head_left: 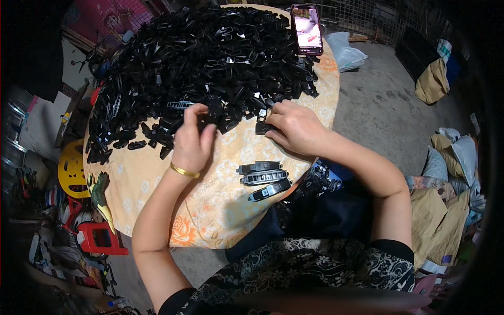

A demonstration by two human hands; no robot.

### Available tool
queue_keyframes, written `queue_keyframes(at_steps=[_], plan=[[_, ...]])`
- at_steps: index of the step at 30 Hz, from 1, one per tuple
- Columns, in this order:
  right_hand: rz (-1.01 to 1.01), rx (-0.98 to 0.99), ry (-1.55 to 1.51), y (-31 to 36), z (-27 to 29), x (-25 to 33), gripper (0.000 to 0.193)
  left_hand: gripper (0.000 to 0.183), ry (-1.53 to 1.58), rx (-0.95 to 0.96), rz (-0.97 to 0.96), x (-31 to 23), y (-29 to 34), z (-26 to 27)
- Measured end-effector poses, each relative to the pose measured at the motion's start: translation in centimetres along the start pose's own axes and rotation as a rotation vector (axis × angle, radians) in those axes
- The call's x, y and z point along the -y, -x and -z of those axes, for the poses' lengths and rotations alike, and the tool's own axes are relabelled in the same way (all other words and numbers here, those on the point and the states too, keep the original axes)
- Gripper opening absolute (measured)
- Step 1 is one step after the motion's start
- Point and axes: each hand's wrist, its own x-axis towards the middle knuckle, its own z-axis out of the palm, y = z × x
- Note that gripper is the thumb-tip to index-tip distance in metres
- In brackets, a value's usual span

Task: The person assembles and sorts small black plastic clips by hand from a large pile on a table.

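Note:
A large heap of small black plastic parts (205, 58) covers the far side of a round table with a floral cloth. At the heap's near edge is my left hand (191, 142), thumb and forefinger apart, with nothing visible between them. My right hand (299, 126) has its fingers curled on a black plastic part (262, 126) at the heap's right front edge. Closer to me, three longer pieces lie side by side: a black one (260, 167), a ribbed grey-black one (264, 177) and another black one (270, 190).
A lit phone (307, 31) is propped at the table's far right edge. Green-handled pliers or cutters (100, 197) lie at the left edge. More black parts (320, 181) sit in a container below the table's near right edge. A red stool (101, 238) and several sacks (441, 220) flank the table.

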Motion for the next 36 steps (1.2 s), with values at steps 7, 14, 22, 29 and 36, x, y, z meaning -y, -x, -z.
queue_keyframes(at_steps=[7, 14, 22, 29, 36], plan=[[-0.042, 0.106, 0.015, -0.4, 1.8, -0.7, 0.024, 0.023, 0.404, 0.457, 0.355, -2.7, 1.1, -0.4], [0.060, 0.111, -0.148, -0.8, 2.8, -0.5, 0.022, 0.024, 0.114, 0.308, 0.222, -1.1, 1.5, -1.4], [0.093, 0.069, -0.095, -0.8, 1.2, 0.2, 0.021, 0.025, -0.014, 0.253, 0.031, -2.0, 1.6, -1.9], [0.134, 0.279, -0.046, -0.3, 2.0, 1.0, 0.022, 0.033, -0.197, 0.389, 0.207, -4.3, 1.7, -1.1], [0.175, 0.193, -0.150, -0.3, 1.5, 0.9, 0.025, 0.027, 0.029, 0.386, 0.176, -1.4, 1.1, -0.7]])
